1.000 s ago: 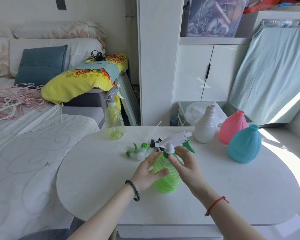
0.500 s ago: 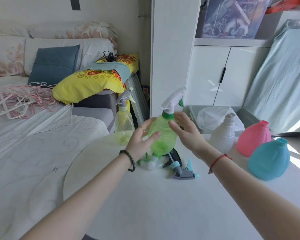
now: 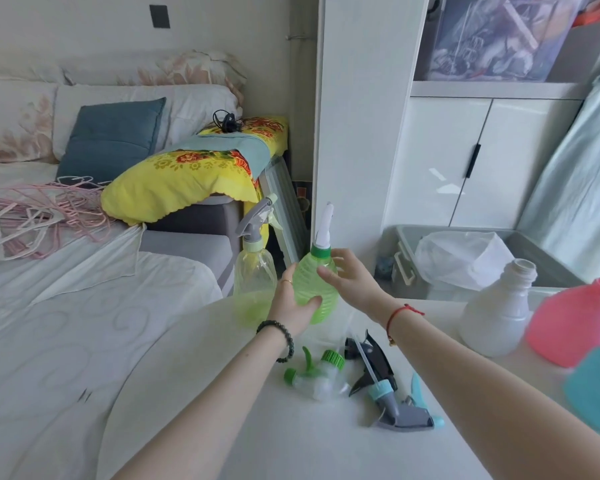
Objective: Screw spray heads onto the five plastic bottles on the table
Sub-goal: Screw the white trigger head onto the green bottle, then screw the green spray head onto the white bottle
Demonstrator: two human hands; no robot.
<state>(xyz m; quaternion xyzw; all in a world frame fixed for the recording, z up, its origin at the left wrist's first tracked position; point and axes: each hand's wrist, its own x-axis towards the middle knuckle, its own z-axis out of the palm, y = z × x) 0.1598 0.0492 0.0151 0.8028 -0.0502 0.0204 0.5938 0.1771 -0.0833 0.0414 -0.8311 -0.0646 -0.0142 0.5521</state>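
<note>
A bright green bottle [image 3: 315, 282] with a white spray head [image 3: 325, 225] stands at the table's far left edge. My left hand [image 3: 293, 303] grips its lower body. My right hand [image 3: 350, 275] rests fingertips on its upper side, fingers spread. Just left of it stands a pale yellow-green bottle [image 3: 253, 271] with a grey spray head [image 3: 257, 218]. Three loose spray heads lie on the table: a clear and green one [image 3: 317, 372], a black one [image 3: 371, 360] and a grey and teal one [image 3: 400, 408]. A white bottle [image 3: 497, 308], a pink bottle [image 3: 575, 322] and a teal bottle [image 3: 594, 389] stand capless at right.
The round white table [image 3: 222, 393] borders a bed [image 3: 49, 306] on the left. Behind the table stand a white cabinet [image 3: 357, 116] and a grey bin [image 3: 534, 251] with a plastic bag in it.
Both hands carried the green bottle from the table's middle to its far left edge, beside the yellow-green bottle. My right hand has loosened to fingertips on the bottle's side.
</note>
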